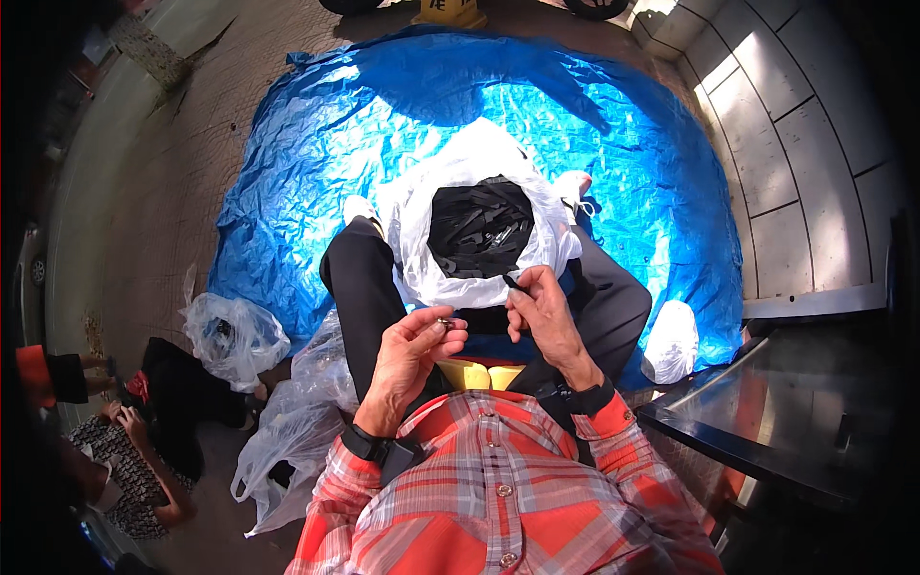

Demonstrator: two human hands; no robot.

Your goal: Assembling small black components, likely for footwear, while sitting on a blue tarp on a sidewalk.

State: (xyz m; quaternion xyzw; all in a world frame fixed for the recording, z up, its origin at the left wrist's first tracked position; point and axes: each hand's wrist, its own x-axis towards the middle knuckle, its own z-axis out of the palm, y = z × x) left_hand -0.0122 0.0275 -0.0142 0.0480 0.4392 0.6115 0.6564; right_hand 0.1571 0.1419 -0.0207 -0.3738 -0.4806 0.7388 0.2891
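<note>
Between my knees stands a white plastic bag [414, 251], its mouth wide and its rim folded outward. Many thin black pieces [479, 222] fill it, with a few shiny ones among them. My right hand [548, 324], at the bag's near right rim, pinches a small, flat black piece [513, 283] between thumb and fingers. Just below the near left rim, my left hand [414, 353] has its fingertips closed on a small shiny metal piece [445, 323], whose exact kind is too small to tell. The two hands are apart.
A crinkled blue tarp [297, 182] lies under my feet and the bag. Clear plastic bags [235, 335] sit at left, and a closed white bag [671, 343] at right. A dark glossy tabletop [757, 412] juts in from the right. Another person [134, 460] sits at lower left.
</note>
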